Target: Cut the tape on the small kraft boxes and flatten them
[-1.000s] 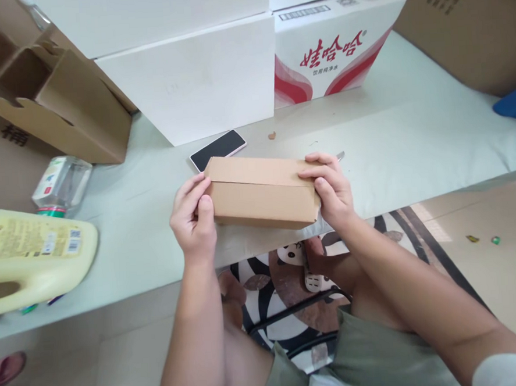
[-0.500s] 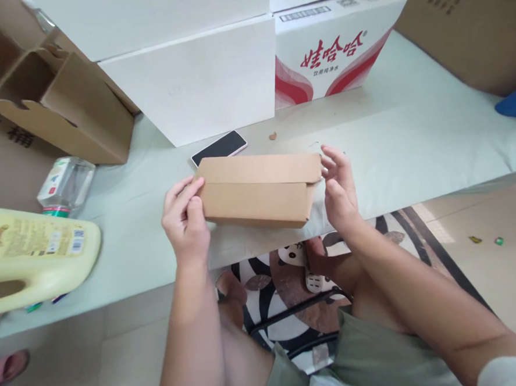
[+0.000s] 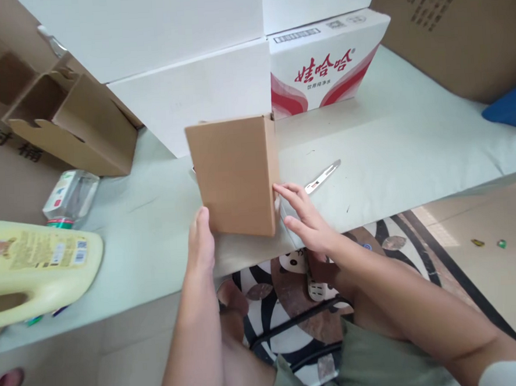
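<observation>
A small brown cardboard box (image 3: 235,177) is tipped up on the pale green surface, its broad plain face turned towards me. My left hand (image 3: 201,240) grips its lower left edge, thumb against the front and the other fingers hidden behind. At the right side, my right hand (image 3: 304,218) has its fingers apart, with a fingertip touching the box's narrow side. Just beyond that hand lies a slim whitish tool like a utility knife (image 3: 324,175), partly hidden by the fingers. Most of the phone is hidden behind the box.
White cartons (image 3: 148,106) are stacked at the back, one with red lettering (image 3: 324,66). To the left are an open brown carton (image 3: 92,127), a clear bottle (image 3: 77,195) and a yellow jug (image 3: 65,269). A patterned mat (image 3: 265,303) lies below the surface's front edge.
The box has turned from lying low to standing tilted, broad face towards me. My right hand has moved left and down to its side. The whitish tool now shows; the phone is mostly covered.
</observation>
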The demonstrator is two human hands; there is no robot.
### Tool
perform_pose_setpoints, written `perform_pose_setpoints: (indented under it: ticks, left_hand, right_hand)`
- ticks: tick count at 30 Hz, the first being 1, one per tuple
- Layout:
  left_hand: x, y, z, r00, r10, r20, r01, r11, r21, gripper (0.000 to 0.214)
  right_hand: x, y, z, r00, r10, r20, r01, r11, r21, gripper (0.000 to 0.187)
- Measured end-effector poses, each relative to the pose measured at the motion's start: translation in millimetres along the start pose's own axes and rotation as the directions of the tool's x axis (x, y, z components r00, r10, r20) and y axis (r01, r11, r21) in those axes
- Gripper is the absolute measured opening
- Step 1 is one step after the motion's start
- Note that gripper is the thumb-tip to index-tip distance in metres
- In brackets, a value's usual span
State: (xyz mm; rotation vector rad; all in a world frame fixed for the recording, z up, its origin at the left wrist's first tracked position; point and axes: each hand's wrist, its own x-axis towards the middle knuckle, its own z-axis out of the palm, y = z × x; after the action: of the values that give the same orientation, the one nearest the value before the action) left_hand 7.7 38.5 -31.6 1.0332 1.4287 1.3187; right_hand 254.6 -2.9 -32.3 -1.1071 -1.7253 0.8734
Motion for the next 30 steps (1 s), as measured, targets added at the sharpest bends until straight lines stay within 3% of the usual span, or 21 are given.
perform_pose_setpoints:
  ticks: [6, 8, 12, 15, 17, 21, 22, 23, 25, 26, 27, 28, 30]
  left_hand:
    - [-4, 15, 11.5, 0.957, -0.29, -0.003, 0.283, 0.938, -0.198, 0.033]
    - [-7, 22, 15.8, 0.909, -0.409, 0.081, 0.416, 0.882, -0.221, 0.027]
    - [-17, 28, 22.8, 0.766, -0.569, 0.299, 0.619, 0.778, -0.108, 0.026]
    - [-23, 29, 25.4, 0.707, -0.553, 0.442, 0.616, 0.787, 0.0, 0.044]
    - [-23, 30, 24.3, 0.715, -0.534, 0.451, 0.563, 0.822, 0.081, 0.053]
    - [-15, 28, 14.2, 0.744, -0.543, 0.388, 0.434, 0.835, 0.338, 0.047]
    - [-12, 26, 10.7, 0.781, -0.521, 0.345, 0.392, 0.838, 0.379, 0.046]
    - [-9, 24, 7.2, 0.845, -0.454, 0.284, 0.332, 0.86, 0.387, 0.046]
    - [-4, 19, 1.5, 0.977, -0.152, 0.148, 0.099, 0.945, 0.312, 0.052]
    - [-3, 16, -0.1, 0.993, 0.051, 0.108, -0.078, 0.964, 0.255, 0.055]
    - [-2, 14, -0.8, 0.963, 0.243, 0.113, -0.262, 0.944, 0.199, 0.055]
    - [-2, 12, -0.5, 0.905, 0.396, 0.156, -0.417, 0.897, 0.143, 0.053]
    - [-4, 8, 2.3, 0.787, 0.558, 0.264, -0.59, 0.806, 0.055, 0.045]
  right_hand:
    - [-6, 1, -7, 0.978, -0.16, -0.136, 0.141, 0.98, -0.143, 0.059]
    - [-6, -2, -10, 0.956, -0.238, -0.173, 0.207, 0.962, -0.178, 0.055]
    - [-5, -7, -15, 0.907, -0.345, -0.24, 0.292, 0.928, -0.231, 0.047]
    - [-6, -9, -17, 0.878, -0.411, -0.247, 0.347, 0.9, -0.263, 0.039]
    - [-8, -9, -18, 0.866, -0.448, -0.224, 0.374, 0.876, -0.306, 0.039]
    - [-9, -11, -15, 0.857, -0.495, -0.146, 0.417, 0.83, -0.37, 0.047]
    - [-8, -12, -13, 0.853, -0.508, -0.124, 0.433, 0.819, -0.377, 0.049]
    - [-7, -13, -11, 0.85, -0.518, -0.099, 0.448, 0.808, -0.383, 0.052]
    - [-5, -17, -5, 0.846, -0.532, -0.045, 0.475, 0.788, -0.392, 0.053]
    - [-4, -19, -2, 0.845, -0.534, -0.02, 0.484, 0.78, -0.395, 0.053]
    - [-4, -21, 2, 0.844, -0.537, 0.004, 0.494, 0.773, -0.397, 0.052]
    - [-4, -23, 6, 0.844, -0.535, 0.023, 0.499, 0.769, -0.399, 0.052]
    - [-6, -27, 12, 0.854, -0.519, 0.03, 0.486, 0.777, -0.4, 0.051]
